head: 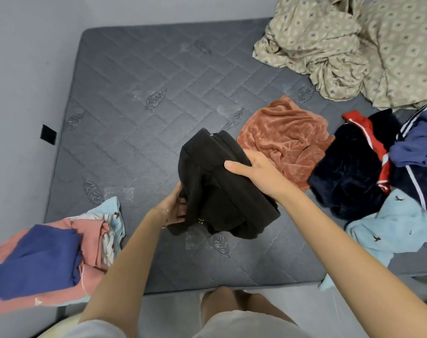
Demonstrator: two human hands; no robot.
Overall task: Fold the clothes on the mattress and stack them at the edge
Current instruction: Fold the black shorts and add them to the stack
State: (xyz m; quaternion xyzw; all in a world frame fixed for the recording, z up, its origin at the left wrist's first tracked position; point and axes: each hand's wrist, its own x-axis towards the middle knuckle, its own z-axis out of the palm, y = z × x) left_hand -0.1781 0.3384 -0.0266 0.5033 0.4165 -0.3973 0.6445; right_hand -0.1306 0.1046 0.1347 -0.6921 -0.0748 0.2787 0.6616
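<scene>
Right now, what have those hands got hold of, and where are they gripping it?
A folded black garment: the right hand grips its right edge, thumb on top, and the left hand holds its lower left side.

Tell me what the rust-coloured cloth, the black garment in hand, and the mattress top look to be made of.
Rust-coloured cloth: probably velvet or velour, given the soft patchy sheen across its folds.
Black garment: a matte, thick, slightly fuzzy fabric, perhaps fleece or heavy knit; it is too dark to be sure.
Mattress: dark grey quilted textile, with stitched diagonal lines and embroidered leaf motifs.
</scene>
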